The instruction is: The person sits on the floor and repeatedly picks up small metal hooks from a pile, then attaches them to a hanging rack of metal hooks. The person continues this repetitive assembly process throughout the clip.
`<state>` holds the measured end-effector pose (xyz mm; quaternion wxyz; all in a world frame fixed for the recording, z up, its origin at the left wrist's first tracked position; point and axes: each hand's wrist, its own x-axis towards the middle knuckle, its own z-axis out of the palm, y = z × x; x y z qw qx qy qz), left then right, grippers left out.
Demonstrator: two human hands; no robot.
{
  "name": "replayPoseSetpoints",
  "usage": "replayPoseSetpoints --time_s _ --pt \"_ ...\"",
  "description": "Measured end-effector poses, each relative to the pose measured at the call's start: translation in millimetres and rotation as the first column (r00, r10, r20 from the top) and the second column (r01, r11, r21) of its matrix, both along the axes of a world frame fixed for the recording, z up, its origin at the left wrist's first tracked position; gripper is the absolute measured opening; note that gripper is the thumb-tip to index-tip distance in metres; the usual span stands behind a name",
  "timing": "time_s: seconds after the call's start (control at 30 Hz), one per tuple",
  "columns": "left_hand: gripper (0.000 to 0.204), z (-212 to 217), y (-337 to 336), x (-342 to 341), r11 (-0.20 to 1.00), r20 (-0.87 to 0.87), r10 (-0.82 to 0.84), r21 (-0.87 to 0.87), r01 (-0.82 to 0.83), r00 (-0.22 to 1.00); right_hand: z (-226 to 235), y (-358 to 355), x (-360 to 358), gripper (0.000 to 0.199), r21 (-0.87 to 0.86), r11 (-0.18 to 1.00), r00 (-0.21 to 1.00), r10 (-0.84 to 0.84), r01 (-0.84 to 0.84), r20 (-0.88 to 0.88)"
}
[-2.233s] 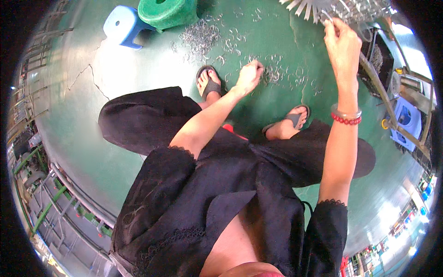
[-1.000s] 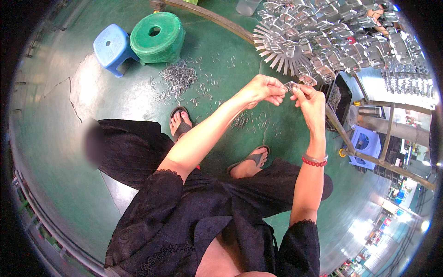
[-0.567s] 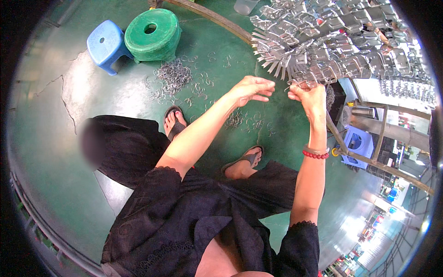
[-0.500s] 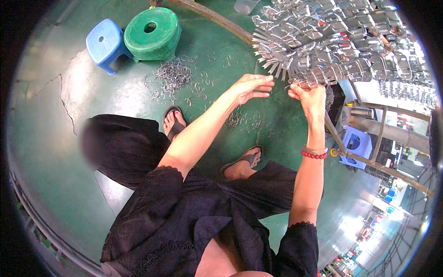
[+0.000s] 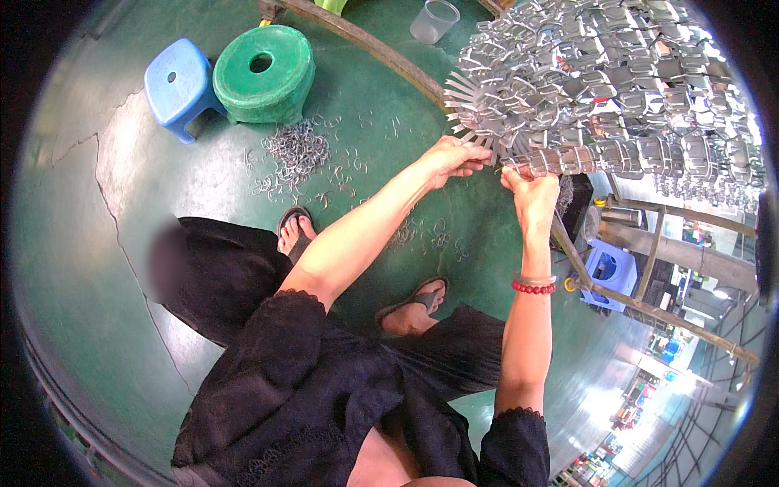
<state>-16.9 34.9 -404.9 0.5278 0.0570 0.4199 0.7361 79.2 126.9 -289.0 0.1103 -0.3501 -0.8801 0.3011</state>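
Note:
Rows of shiny metal pieces [image 5: 604, 85], shaped like buckles or clips, hang in a large cluster at the upper right. Thin flat metal strips [image 5: 464, 96] fan out from the cluster's left end. My left hand [image 5: 454, 160] has its fingertips closed at the lower strips, seemingly pinching one. Beside it, my right hand [image 5: 534, 195] pinches the left end of the lowest row [image 5: 560, 160]; its thumb and fingers are pressed together there. The exact piece between the right fingertips is too small to make out.
Small curved metal bits [image 5: 296, 154] lie heaped and scattered on the green floor. A green round stool [image 5: 268, 85] and a blue stool [image 5: 177, 85] stand at the upper left. Bars [image 5: 365, 45] frame the cluster; a clear plastic tub [image 5: 434, 23] and blue-purple stool [image 5: 608, 276] sit beyond.
My left hand has moved right to the strips, its fingers closing from a more stretched pose. The right hand stays at the row's end. The whole view has shifted slightly.

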Motion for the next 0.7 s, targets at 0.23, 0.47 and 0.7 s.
replayPoseSetpoints --time_s 0.23,0.47,0.7 --pt "0.017 3.6 -1.9 2.8 0.995 0.139 0.050 0.076 -0.061 0.989 -5.4 -6.7 0.7 0.015 0.064 0.997 0.999 -0.041 0.042 -0.014" --pt "0.023 -1.5 1.2 6.9 0.994 0.185 0.031 0.098 -0.050 0.982 -4.6 -16.8 0.9 0.018 0.050 0.993 0.993 -0.099 0.102 -0.061" --pt "0.023 -1.7 0.2 10.9 0.991 0.223 0.018 0.124 -0.047 0.975 -11.4 -15.2 2.4 0.019 0.088 0.988 0.992 -0.120 0.124 -0.049"
